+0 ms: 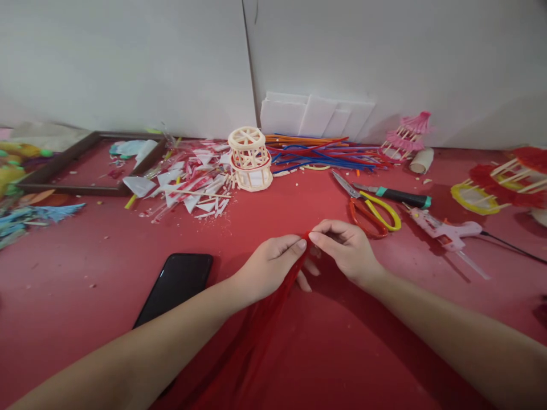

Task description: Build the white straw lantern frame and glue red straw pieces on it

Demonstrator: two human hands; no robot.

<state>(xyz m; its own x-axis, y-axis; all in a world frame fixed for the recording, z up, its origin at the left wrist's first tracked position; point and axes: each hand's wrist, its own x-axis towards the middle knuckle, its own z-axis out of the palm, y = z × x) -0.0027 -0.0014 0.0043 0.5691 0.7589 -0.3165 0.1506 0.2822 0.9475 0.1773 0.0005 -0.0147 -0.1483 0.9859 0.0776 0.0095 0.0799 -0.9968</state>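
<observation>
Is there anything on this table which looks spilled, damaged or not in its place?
Yes, mildly: the heap of white and red scraps spreads untidily between the dark frame and the pale lattice tower, with small crumbs strewn over the red table. It looks like leftover waste. Nothing appears clearly broken.

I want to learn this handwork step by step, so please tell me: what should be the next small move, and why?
Probably the right hand should gently even out the top of the red strands while the left hand holds them: both hands pinch near that upper end, and the loose lengths trail toward the picture's lower edge.
</observation>
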